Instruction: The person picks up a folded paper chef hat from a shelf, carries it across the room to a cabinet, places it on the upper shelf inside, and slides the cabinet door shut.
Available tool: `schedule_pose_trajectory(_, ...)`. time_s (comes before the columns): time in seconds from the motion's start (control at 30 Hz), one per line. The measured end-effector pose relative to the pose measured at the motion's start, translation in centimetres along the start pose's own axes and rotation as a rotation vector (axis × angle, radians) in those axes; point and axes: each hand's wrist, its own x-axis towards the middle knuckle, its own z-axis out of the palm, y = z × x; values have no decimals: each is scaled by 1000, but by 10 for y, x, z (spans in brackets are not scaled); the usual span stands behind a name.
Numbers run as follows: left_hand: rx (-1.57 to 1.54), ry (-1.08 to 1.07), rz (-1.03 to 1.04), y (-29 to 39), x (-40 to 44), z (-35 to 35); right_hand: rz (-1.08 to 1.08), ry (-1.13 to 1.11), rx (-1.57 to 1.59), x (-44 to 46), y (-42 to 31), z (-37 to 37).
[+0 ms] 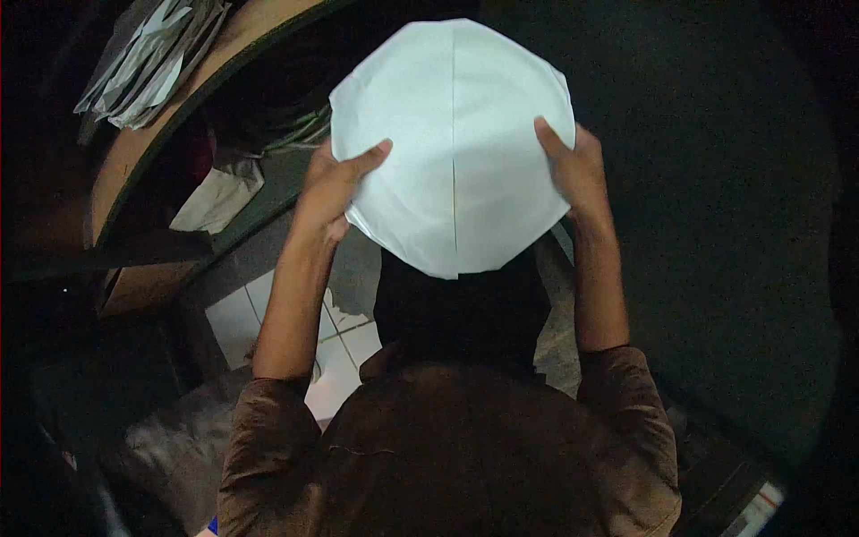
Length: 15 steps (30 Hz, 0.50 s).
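Note:
A white, roughly round paper-like piece (403, 98) with folded, many-sided edges is held up in front of me. A straight seam runs down its middle from top to bottom. My left hand (344, 183) grips its left edge, thumb on the near face and fingers hidden behind. On the right edge, my right hand (577, 170) holds it the same way, thumb laid over the face. What lies behind the white piece is hidden.
A curved wooden shelf edge (143, 148) runs along the upper left, with a stack of papers or bags (157, 67) on it. Below it hangs a pale cloth or paper (219, 197). White floor tiles (331, 358) show at lower left. The right side is dark.

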Motion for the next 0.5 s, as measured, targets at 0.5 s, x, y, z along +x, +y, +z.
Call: schedule_pose_trajectory(0.5,-5,29,-224,142,-84,19,352,23,36,-68,-115,-62)
